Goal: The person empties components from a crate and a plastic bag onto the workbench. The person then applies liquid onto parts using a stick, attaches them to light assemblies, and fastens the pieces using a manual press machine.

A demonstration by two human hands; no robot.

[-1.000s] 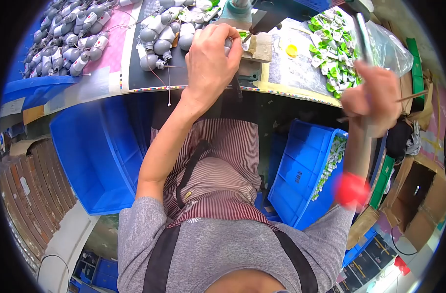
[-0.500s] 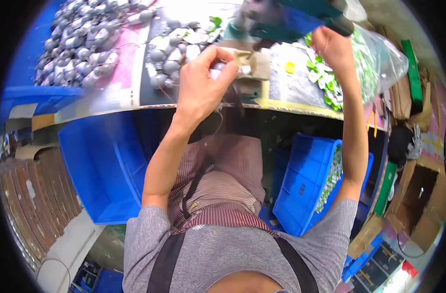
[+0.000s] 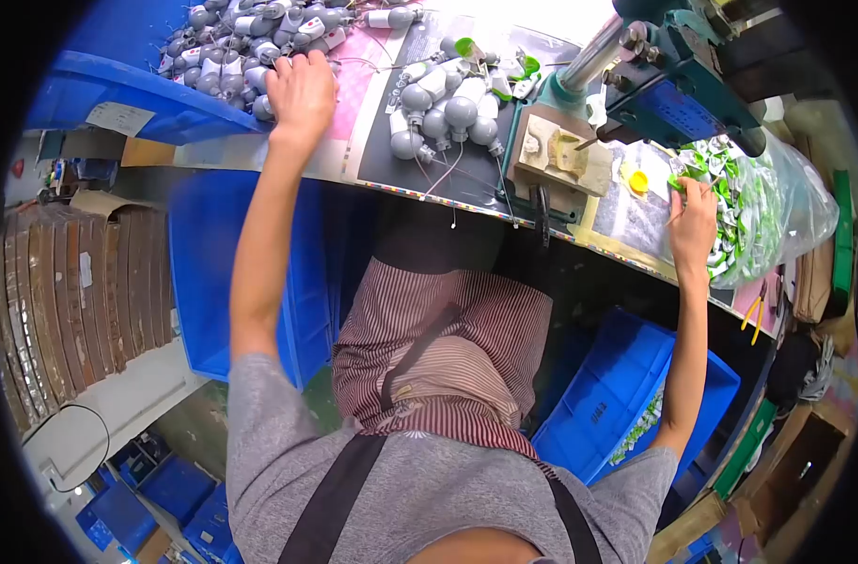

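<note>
My left hand (image 3: 302, 99) is at the near edge of a pile of grey bulbs (image 3: 231, 64) with white bases and thin wires. Its fingers curl down among them, tips hidden, so what they grip cannot be made out. My right hand (image 3: 694, 221) pinches a small green-and-white plastic piece (image 3: 676, 182) at the edge of a heap of similar pieces (image 3: 725, 179). Between the hands stands a green hand press (image 3: 678, 89), a tan block (image 3: 565, 155) under its ram. Left of the block lies a smaller group of grey bulbs (image 3: 460, 113), wires hanging over the table edge.
A clear plastic bag (image 3: 791, 221) bulges beside the heap at right. One yellow round piece (image 3: 638, 181) lies near the press. A blue bin wall (image 3: 62, 94) borders the bulb pile. Blue crates (image 3: 603, 395) stand below the table, and yellow-handled pliers (image 3: 754, 310) hang at its right edge.
My left hand has moved from in front of the press block to the bulb pile at left. My right hand has dropped from beside the press head to the green-and-white pieces. The camera view has shifted.
</note>
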